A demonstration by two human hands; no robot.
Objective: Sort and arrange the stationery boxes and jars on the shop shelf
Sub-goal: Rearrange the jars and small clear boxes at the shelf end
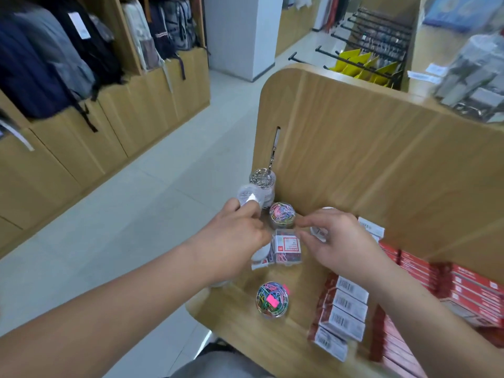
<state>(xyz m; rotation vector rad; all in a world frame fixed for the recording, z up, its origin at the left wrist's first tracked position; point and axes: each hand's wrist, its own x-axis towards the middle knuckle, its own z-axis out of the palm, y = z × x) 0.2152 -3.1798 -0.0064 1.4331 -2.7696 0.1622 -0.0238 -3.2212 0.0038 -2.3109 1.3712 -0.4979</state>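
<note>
My left hand (234,238) grips a small clear jar (249,196) between thumb and fingers, lifted over the shelf's left end. Just behind it stands a clear jar of silver clips (262,181). A jar of coloured paper clips (282,215) stands between my hands. Below it lies a clear box with a red label (288,246). My right hand (338,238) hovers beside that box with fingers curled and spread; a white item under its fingers is mostly hidden. Another jar of coloured clips with a pink sticker (272,299) stands nearer to me.
Rows of red and white boxes (343,315) fill the wooden shelf (245,331) on the right. An upright wooden panel (368,148) backs the shelf. Backpacks (54,64) hang on the left across a tiled aisle (136,200). Black display hooks (368,42) stand behind.
</note>
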